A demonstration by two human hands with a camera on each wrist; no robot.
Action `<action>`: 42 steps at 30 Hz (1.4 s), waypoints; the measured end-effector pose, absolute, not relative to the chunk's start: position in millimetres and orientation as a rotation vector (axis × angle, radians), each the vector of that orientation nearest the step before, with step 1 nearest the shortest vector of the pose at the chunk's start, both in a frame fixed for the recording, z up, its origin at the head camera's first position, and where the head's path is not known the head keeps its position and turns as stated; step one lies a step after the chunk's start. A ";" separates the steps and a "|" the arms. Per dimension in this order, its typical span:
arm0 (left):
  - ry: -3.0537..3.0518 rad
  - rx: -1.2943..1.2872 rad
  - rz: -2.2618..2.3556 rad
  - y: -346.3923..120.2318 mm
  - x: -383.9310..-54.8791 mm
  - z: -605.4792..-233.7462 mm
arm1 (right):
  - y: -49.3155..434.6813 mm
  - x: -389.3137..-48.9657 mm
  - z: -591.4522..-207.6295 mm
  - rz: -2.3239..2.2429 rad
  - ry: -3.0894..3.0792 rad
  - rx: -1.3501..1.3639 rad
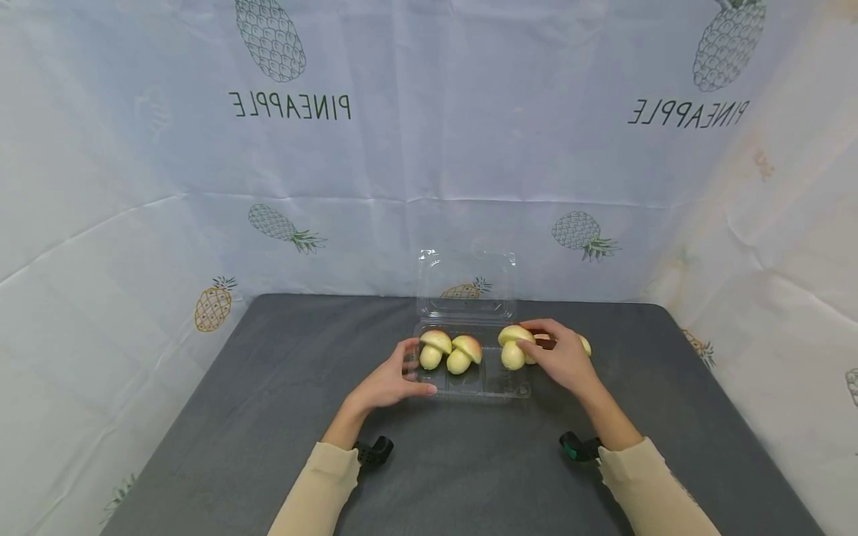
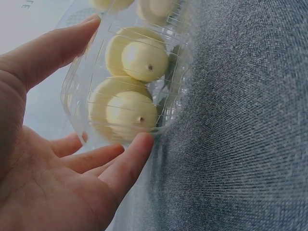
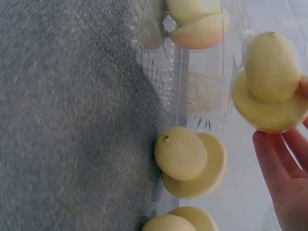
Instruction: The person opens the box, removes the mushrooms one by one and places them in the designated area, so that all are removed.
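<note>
A clear plastic clamshell box (image 1: 496, 385) sits on the table, its lid (image 1: 466, 286) standing up at the back. Inside, at the left end, are two pale yellow mushroom-shaped pieces, a left one (image 1: 431, 357) and a right one (image 1: 459, 362), with reddish tinges on their caps. My left hand (image 1: 389, 383) holds the box's left end, thumb at the front edge, fingers along the side. My right hand (image 1: 566, 361) pinches another mushroom-shaped piece (image 3: 272, 72) by its cap, above the box's right part. In the right wrist view its stem points up.
Beside the box on the right, two more mushroom-shaped pieces lie on the table, a nearer one (image 3: 180, 154) and another (image 3: 175, 223) at the frame's bottom; my right hand partly covers them in the head view. A pineapple-print cloth (image 1: 429, 149) hangs behind the dark grey table (image 1: 469, 469).
</note>
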State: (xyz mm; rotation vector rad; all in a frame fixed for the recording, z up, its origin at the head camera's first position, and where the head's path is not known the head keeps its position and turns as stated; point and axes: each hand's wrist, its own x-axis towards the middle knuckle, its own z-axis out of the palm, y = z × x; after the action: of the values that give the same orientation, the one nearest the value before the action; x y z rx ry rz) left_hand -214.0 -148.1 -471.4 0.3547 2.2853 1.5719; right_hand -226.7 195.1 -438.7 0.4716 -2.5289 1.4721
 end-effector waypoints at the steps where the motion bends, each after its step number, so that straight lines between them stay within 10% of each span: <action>1: 2.284 0.355 1.571 -148.2 -213.8 -471.4 | 196.4 -226.0 -438.6 1.470 -2.524 0.466; 42: 2.294 0.339 1.565 -147.2 -216.5 -473.5 | 256.3 -203.9 -438.9 1.196 -2.435 0.525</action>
State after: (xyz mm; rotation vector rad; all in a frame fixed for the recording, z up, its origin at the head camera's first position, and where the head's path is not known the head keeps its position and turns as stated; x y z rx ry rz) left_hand -216.5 -147.2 -473.5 0.3387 2.2940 1.5648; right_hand -203.9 256.3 -438.9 0.5245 -2.4351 1.1961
